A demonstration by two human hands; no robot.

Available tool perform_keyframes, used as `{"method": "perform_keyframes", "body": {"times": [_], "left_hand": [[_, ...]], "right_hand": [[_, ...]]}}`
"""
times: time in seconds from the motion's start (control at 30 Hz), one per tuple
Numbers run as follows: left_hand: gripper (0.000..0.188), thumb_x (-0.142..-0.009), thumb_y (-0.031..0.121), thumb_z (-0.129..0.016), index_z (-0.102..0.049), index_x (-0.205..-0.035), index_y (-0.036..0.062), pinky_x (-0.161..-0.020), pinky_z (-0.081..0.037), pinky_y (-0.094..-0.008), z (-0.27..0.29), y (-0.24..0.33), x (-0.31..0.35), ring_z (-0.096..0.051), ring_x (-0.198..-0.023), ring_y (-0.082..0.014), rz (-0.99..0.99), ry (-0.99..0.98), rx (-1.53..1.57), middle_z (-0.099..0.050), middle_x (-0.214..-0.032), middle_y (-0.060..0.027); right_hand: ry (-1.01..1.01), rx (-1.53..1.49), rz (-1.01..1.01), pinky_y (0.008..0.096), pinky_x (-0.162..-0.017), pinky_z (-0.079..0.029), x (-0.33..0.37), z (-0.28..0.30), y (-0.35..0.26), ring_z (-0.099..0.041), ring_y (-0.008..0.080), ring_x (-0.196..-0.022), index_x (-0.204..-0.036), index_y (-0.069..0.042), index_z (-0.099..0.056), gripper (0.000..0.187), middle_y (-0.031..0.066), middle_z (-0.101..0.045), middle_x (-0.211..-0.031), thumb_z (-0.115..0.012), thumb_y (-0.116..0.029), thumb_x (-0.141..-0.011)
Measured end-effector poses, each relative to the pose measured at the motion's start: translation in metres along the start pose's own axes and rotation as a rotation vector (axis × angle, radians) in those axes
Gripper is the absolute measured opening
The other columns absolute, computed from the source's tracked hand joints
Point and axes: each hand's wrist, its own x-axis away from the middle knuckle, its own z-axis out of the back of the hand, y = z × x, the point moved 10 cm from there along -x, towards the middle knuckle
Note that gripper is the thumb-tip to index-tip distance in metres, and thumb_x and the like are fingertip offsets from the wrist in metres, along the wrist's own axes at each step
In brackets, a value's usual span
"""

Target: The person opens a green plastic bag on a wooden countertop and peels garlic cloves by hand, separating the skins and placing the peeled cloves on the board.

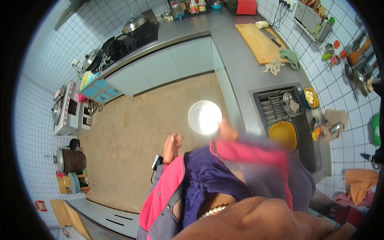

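Observation:
My right hand holds a round white plate by its right edge, in front of my body and over the tiled floor beside the grey counter. The arm is blurred, in a pink sleeve. My left hand hangs loosely curled at my left side and holds nothing. It is a short way left of and below the plate. A dark watch sits on that wrist.
To my right a sink holds a dish rack and a yellow bowl. Farther along lie a wooden cutting board with a knife and a green cloth. A stove with pans stands at the far counter.

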Motion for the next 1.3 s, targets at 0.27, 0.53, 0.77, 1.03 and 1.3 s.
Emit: {"method": "perform_keyframes", "body": {"times": [0.27, 0.53, 0.77, 1.03, 1.3], "left_hand": [[0.050, -0.093, 0.050, -0.049, -0.057, -0.107, 0.0027, -0.087, -0.046, -0.0404, 0.152, -0.101, -0.090, -0.059, -0.096, -0.0262, 0.364, 0.195, 0.148, -0.063, -0.101, -0.0141], [0.049, -0.093, 0.050, -0.048, -0.057, -0.104, 0.0037, -0.082, -0.046, -0.0386, 0.164, -0.010, -0.326, -0.060, -0.092, -0.0232, 0.210, -0.042, 0.563, -0.063, -0.096, -0.0103], [0.042, -0.093, 0.045, -0.049, -0.058, -0.103, 0.0055, -0.077, -0.046, -0.0355, 0.102, 0.121, -0.469, -0.060, -0.088, -0.0201, 0.293, -0.020, 0.166, -0.063, -0.094, -0.0076], [0.044, -0.093, 0.045, -0.050, -0.057, -0.106, 0.0034, -0.080, -0.046, -0.0364, 0.115, 0.095, -0.567, -0.060, -0.092, -0.0212, 0.327, 0.043, 0.333, -0.063, -0.098, -0.0098], [0.044, -0.092, 0.045, -0.050, -0.058, -0.105, 0.0041, -0.078, -0.047, -0.0365, 0.099, 0.084, -0.630, -0.060, -0.091, -0.0212, 0.382, 0.308, 0.345, -0.064, -0.097, -0.0096]], "right_hand": [[0.556, -0.426, -0.071, 0.0352, -0.054, -0.056, -0.100, 0.170, 0.031, -0.066, 0.0245, -0.077, -0.118, 0.006, -0.049, 0.037, 0.0164, -0.062, -0.101, -0.053, -0.020, -0.092], [0.975, -0.201, 0.177, 0.0327, -0.054, -0.053, -0.213, 0.308, -0.068, -0.069, 0.0309, -0.076, -0.120, 0.010, -0.044, 0.043, 0.0195, -0.064, -0.097, -0.051, -0.023, -0.093], [1.174, -0.262, 0.131, 0.0352, -0.058, -0.053, -0.281, 0.346, -0.087, -0.068, 0.0299, -0.077, -0.126, 0.004, -0.041, 0.041, 0.0174, -0.064, -0.100, -0.047, -0.022, -0.094], [1.151, -0.265, 0.011, 0.0307, -0.054, -0.052, -0.446, 0.438, -0.057, -0.069, 0.0243, -0.072, -0.117, 0.003, -0.049, 0.037, 0.0146, -0.067, -0.090, -0.047, -0.025, -0.094], [0.883, -0.500, -0.020, 0.0360, -0.061, -0.053, -0.696, 0.536, -0.059, -0.068, 0.0330, -0.086, -0.127, 0.005, -0.036, 0.047, 0.0221, -0.060, -0.106, -0.047, -0.028, -0.095]]}}
